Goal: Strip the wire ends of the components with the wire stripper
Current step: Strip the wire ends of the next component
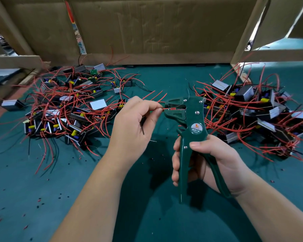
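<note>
Cardboard (147,28) panels are walling off the back & sides of a green-covered counter (59,189), w/ insulation bits (39,199) lying scattered on it. Two heaps of components are sitting there, a left pile (68,105) & a right pile (252,110), both tangled w/ red leads. The hands are working close together but not touching, in front of the gap btwn the piles. The right hand (208,161) is wrapping fingers & thumb round both handles of the wire stripper (194,123), holding it off the counter. The handles are looking partly spread, so prob not squeezing fully yet, though I can't tell for sure. The left hand (135,123) is pinching a red wire (171,109) btwn thumb & forefinger, right beside the tool head, w/ the wire end sitting in the jaws. A black wire (143,126) is hanging down from the same hand; which component these leads belong to is hidden. The stripper's long axis is running approx upright in view: handles pointing down toward the person, head up & away, jaw mouth facing left. The red wire is lying crosswise to that, running left-to-right into the mouth. Handling, as a guess: the wire is thin, light & floppy, so pinching it close to the jaws is stopping it buckling. Its insulation is prob a bit slick, calling for a firm pinch. The stripper is looking rigid & heavier, best gripped low on the handles for leverage.
</note>
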{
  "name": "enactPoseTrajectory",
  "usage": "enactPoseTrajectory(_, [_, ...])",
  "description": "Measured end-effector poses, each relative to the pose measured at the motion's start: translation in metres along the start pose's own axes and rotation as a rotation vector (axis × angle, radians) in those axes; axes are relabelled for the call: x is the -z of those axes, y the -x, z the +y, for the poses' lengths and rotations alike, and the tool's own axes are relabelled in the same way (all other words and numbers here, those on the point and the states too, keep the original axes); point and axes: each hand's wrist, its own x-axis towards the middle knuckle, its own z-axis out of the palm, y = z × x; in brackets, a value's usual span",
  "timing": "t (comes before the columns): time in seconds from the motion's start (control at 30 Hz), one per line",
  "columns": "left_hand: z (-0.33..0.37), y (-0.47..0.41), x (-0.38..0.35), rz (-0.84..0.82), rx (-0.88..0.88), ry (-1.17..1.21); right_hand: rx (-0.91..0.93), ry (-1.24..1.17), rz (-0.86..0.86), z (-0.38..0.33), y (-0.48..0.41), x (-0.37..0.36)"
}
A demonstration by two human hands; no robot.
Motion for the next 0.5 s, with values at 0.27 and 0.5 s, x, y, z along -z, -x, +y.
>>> enactPoseTrajectory(0.27, [0.0017,-0.0012,0.0039,-0.001,-0.092,-0.116,0.003,0.061,-0.004,0.0015,-0.0006,0.0034])
enactPoseTrajectory(0.5, [0.0038,-0.0007,0.0055,-0.027,-0.127,-0.165,0.017,0.141,0.051,0.0023,-0.0006,0.0016])
